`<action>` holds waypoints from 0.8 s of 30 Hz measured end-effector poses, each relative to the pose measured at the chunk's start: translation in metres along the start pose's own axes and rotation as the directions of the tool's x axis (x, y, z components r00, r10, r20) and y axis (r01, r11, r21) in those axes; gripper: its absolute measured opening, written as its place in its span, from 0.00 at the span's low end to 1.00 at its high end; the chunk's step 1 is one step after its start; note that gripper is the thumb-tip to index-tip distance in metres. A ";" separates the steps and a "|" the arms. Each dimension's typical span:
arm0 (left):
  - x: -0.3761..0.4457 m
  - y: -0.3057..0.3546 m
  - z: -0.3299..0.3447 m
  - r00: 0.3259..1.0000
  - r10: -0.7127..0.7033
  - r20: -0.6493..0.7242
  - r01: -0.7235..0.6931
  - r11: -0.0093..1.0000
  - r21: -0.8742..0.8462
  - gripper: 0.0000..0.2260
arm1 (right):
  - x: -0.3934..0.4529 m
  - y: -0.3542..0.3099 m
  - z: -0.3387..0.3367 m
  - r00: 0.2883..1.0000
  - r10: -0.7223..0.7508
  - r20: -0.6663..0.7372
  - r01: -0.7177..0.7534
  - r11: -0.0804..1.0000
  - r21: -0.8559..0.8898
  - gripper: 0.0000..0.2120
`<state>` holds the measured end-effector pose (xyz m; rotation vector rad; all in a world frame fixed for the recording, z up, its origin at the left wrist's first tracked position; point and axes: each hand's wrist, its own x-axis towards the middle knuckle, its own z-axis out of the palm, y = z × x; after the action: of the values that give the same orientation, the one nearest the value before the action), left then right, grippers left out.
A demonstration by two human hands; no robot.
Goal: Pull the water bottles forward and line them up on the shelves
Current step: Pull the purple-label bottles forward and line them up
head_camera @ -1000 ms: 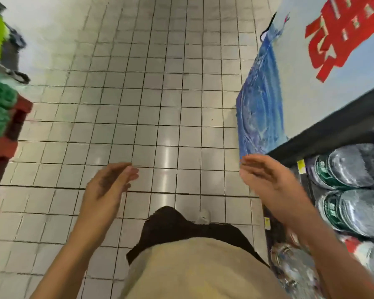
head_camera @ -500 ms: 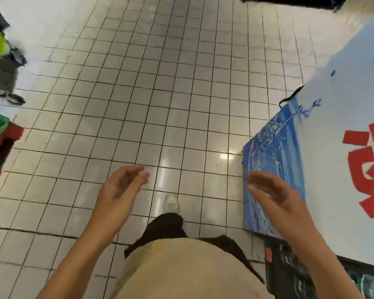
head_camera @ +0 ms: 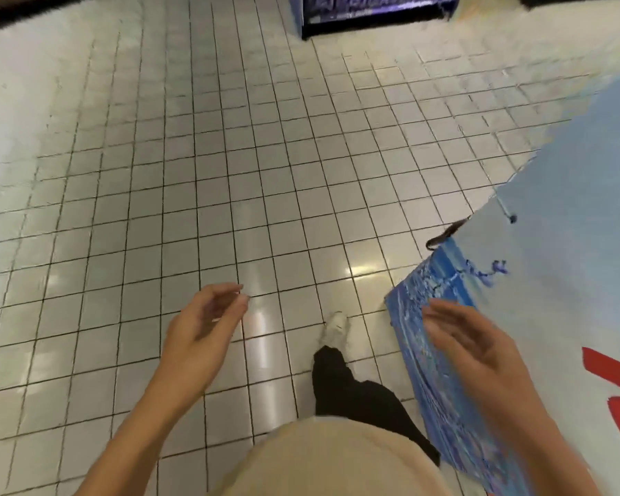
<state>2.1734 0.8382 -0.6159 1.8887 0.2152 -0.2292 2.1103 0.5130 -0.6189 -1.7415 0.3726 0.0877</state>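
Note:
No water bottles or shelves show in the head view at this moment. My left hand (head_camera: 204, 327) hangs over the white tiled floor (head_camera: 201, 180), fingers loosely curled and apart, holding nothing. My right hand (head_camera: 466, 347) is held out flat with fingers spread, empty, in front of the blue lower edge of a display panel (head_camera: 569, 216) at the right. That panel is pale blue with a water-splash print and red lettering.
My own leg in dark trousers and a white shoe (head_camera: 335, 329) steps forward between my hands. A dark display unit with a purple front (head_camera: 373, 12) stands at the far end of the aisle. Open tiled floor stretches ahead and to the left.
The view has swung away from the shelf: the bottles at the right and the green goods at the left have left the frame. Both hands stay empty; I walk forward along the aisle.

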 end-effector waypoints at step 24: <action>0.572 0.156 0.021 0.999 -0.037 -0.026 0.033 0.993 -0.117 0.14 | 0.587 -0.159 0.038 1.000 0.023 0.013 -0.022 0.999 -0.044 0.12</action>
<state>2.7643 0.7890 -0.6314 1.7744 0.2756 -0.2092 2.7170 0.4581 -0.6313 -1.7797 0.3827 0.1252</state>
